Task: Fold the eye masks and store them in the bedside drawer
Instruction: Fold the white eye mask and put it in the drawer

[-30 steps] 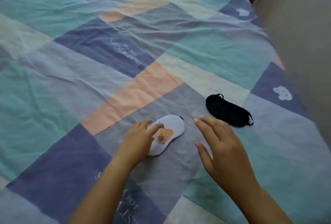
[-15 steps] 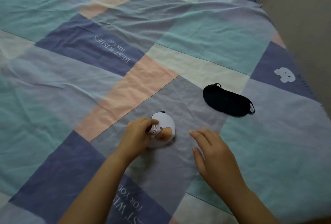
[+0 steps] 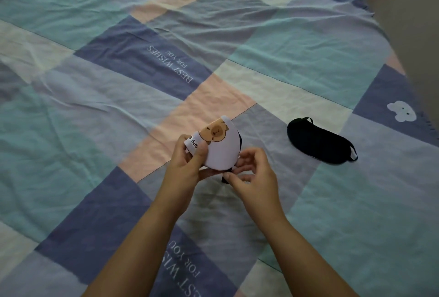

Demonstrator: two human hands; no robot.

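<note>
Two bare forearms enter from the lower edge and meet above the bed [image 3: 71, 111], which is covered by a patchwork quilt [image 3: 308, 64] of teal, blue, grey, cream and pink panels; blue panels carry the print "BEST WISHES FOR YOU".

Left hand [image 3: 183, 168]: fingers closed around the white mask [image 3: 221, 152], thumb pressed on its front face near the printed strip, the other fingers behind it. The mask is folded over, held up clear of the quilt, its brown cartoon animal facing the camera.

Right hand [image 3: 251, 178]: fingers curled, thumb and forefinger pinched together at the lower right edge of the white mask, where a short piece of black strap [image 3: 224, 179] shows just below the fingertips. Whether they grip the strap or the mask's edge cannot be told.

Beyond the right fingers and to their right, well apart from both hands, the black mask [image 3: 318, 141] lies flat and unfolded on the quilt, its strap looping out at both ends.

Farther still, past the black mask, white bear motifs [image 3: 401, 111] mark the blue panels near the bed's right edge, beside a plain grey surface [image 3: 408, 23].
</note>
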